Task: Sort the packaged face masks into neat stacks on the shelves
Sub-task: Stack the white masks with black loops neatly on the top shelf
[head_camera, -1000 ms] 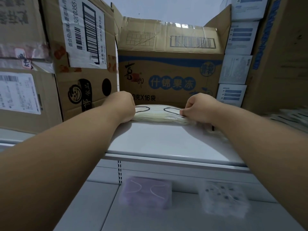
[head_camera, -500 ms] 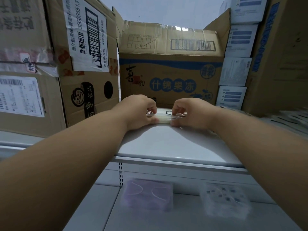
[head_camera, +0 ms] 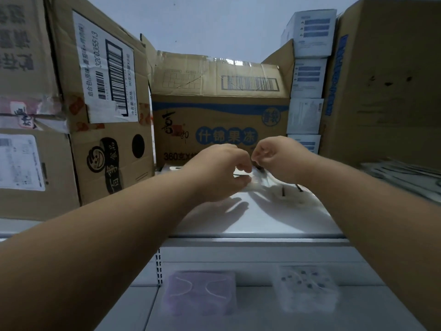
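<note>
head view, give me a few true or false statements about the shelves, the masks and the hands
1. A purple mask pack lies on the lower shelf. True.
2. Both hands are down on the lower shelf. False: the left hand and right hand are over the upper shelf, at the white mask pack.
3. The box with the blue band stands behind the hands. True.
4. The dotted mask pack lies left of the purple one. False: it lies to its right.
5. The small white boxes are stacked at the far left. False: they stand on the right.
</note>
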`<state>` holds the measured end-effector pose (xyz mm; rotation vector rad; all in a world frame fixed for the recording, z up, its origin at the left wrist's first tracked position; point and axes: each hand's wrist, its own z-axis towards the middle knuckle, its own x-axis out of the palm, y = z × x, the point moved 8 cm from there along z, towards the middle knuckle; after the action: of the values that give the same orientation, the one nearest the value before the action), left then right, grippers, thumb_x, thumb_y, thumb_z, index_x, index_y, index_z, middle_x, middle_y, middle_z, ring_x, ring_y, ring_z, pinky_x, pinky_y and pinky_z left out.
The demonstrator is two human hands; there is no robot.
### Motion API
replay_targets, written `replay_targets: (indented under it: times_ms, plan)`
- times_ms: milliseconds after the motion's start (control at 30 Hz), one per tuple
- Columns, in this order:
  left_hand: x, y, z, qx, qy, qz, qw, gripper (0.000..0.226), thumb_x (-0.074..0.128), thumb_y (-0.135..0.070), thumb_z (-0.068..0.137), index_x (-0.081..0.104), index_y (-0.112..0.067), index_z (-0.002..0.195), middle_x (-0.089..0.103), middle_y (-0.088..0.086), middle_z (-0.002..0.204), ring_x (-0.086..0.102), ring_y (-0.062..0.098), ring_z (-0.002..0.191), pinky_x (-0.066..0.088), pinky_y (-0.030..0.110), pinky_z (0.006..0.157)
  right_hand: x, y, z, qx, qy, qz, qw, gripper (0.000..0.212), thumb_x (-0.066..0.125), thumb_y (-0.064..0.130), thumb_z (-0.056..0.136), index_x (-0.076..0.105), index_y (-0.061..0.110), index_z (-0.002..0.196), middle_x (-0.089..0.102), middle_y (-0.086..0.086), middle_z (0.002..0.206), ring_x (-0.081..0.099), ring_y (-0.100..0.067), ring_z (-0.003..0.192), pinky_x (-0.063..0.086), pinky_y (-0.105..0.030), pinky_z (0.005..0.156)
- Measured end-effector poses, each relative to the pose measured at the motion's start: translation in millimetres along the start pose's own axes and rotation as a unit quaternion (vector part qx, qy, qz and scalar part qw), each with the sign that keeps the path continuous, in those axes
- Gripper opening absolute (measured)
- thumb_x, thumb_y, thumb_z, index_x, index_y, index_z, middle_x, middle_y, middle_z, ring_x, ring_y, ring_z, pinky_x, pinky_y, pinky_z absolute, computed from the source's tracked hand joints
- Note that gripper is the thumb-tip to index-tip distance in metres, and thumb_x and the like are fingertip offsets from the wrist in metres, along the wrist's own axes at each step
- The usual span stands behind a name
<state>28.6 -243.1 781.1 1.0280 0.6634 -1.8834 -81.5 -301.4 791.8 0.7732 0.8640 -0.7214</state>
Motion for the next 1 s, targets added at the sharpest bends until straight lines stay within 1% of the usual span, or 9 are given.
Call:
replay_targets:
  times_ms: [100, 267, 367, 467, 633, 733, 833, 933, 1000]
  plan:
    - [8, -27, 15, -0.016, 0.027, -0.045, 0.998, 0.021, 0.061, -0.030, 0.095, 0.070, -0.023, 0.112, 0.065, -0.012, 0.102, 0.058, 0.008, 0.094, 0.044, 0.023, 0.077, -12, -16, -18, 0.021, 0.002, -0.028, 0.999, 0.017, 0.051, 0.018, 0.097, 0.068, 0.019, 0.096, 0.067, 0.002, 0.097, 0.061, -0.018, 0.090, 0.053, -0.036, 0.078]
    - [39, -66, 42, -0.066, 0.154, -0.017, 0.986, 0.029, 0.053, -0.032, 0.100, 0.070, -0.014, 0.115, 0.070, 0.003, 0.112, 0.063, 0.021, 0.101, 0.054, 0.036, 0.089, -34, -68, -36, 0.075, 0.043, -0.098, 0.991, 0.022, 0.050, 0.017, 0.097, 0.069, 0.015, 0.105, 0.068, -0.005, 0.106, 0.062, -0.024, 0.095, 0.055, -0.040, 0.085]
    - [62, -70, 59, -0.131, 0.216, 0.004, 0.968, 0.038, 0.048, -0.042, 0.101, 0.068, -0.011, 0.111, 0.070, 0.006, 0.106, 0.064, 0.022, 0.095, 0.051, 0.035, 0.079, -36, -100, -43, 0.109, 0.088, -0.115, 0.983, 0.026, 0.054, 0.032, 0.098, 0.065, 0.015, 0.113, 0.066, -0.007, 0.112, 0.062, -0.026, 0.100, 0.053, -0.040, 0.090]
    - [75, -65, 75, -0.209, 0.191, -0.042, 0.958, 0.038, 0.049, -0.044, 0.099, 0.065, -0.010, 0.097, 0.066, 0.005, 0.083, 0.059, 0.019, 0.070, 0.045, 0.028, 0.060, -28, -120, -47, 0.112, 0.130, -0.094, 0.981, 0.029, 0.053, 0.040, 0.099, 0.066, 0.016, 0.110, 0.066, -0.004, 0.109, 0.060, -0.022, 0.100, 0.050, -0.039, 0.092]
    - [82, -55, 86, -0.301, 0.130, -0.154, 0.932, 0.034, 0.058, -0.038, 0.096, 0.065, -0.006, 0.089, 0.058, 0.007, 0.069, 0.060, 0.022, 0.061, 0.056, 0.032, 0.063, -37, -139, -41, 0.130, 0.088, 0.026, 0.987, 0.028, 0.051, 0.036, 0.100, 0.069, 0.016, 0.110, 0.066, -0.002, 0.107, 0.061, -0.019, 0.099, 0.050, -0.036, 0.091]
    - [87, -55, 82, -0.292, 0.125, -0.102, 0.943, 0.029, 0.064, -0.040, 0.090, 0.073, -0.012, 0.087, 0.073, 0.005, 0.078, 0.066, 0.021, 0.069, 0.054, 0.031, 0.063, -33, -157, -35, 0.177, 0.088, 0.028, 0.980, 0.025, 0.051, 0.025, 0.097, 0.068, 0.010, 0.107, 0.066, -0.007, 0.106, 0.063, -0.024, 0.096, 0.052, -0.033, 0.081]
    - [90, -67, 80, -0.264, 0.120, -0.046, 0.956, 0.031, 0.060, -0.042, 0.091, 0.073, -0.014, 0.095, 0.074, 0.006, 0.094, 0.068, 0.023, 0.088, 0.056, 0.036, 0.075, -26, -163, -32, 0.217, 0.069, 0.119, 0.966, 0.024, 0.054, 0.013, 0.088, 0.068, 0.002, 0.104, 0.058, -0.009, 0.086, 0.053, -0.024, 0.074, 0.039, -0.030, 0.063]
    - [90, -78, 80, -0.246, 0.114, -0.020, 0.962, 0.024, 0.053, -0.033, 0.097, 0.068, -0.016, 0.103, 0.070, 0.002, 0.099, 0.062, 0.021, 0.087, 0.044, 0.026, 0.058, -28, -173, -30, 0.248, 0.017, 0.253, 0.935, 0.019, 0.060, 0.007, 0.085, 0.068, -0.002, 0.100, 0.047, -0.011, 0.074, 0.042, -0.022, 0.064, 0.033, -0.030, 0.055]
    - [89, -76, 79, -0.254, 0.094, -0.041, 0.962, 0.022, 0.055, -0.035, 0.093, 0.068, -0.018, 0.097, 0.069, 0.001, 0.091, 0.061, 0.019, 0.082, 0.039, 0.026, 0.054, -30, -184, -32, 0.261, -0.015, 0.328, 0.908, 0.025, 0.066, 0.006, 0.082, 0.068, -0.005, 0.105, 0.053, -0.014, 0.077, 0.045, -0.024, 0.067, 0.036, -0.033, 0.056]
